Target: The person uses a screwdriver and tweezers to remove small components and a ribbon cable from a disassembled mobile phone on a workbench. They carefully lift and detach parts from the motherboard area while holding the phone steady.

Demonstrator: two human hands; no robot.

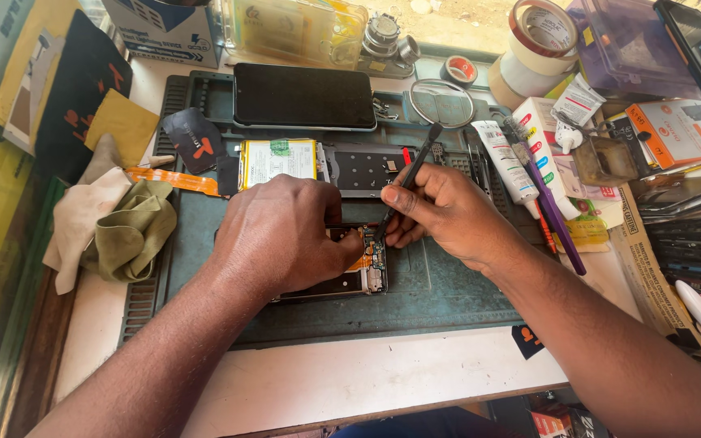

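Carefully: my left hand (pixel 281 235) pins the opened black phone frame (pixel 367 280); my right hand (pixel 440 215) pinches a thin black pry tool (pixel 407 182), which could slip and gouge the small green circuit board (pixel 377 258).

Your work mat (pixel 448 292) is matt grey-green rubber with ribbed edges. The phone screen (pixel 303 96) above it is glossy black glass. The cloths (pixel 123 231) at your left are soft, creased fabric. The counter (pixel 367 377) surface is smooth, pale laminate with a wooden edge.
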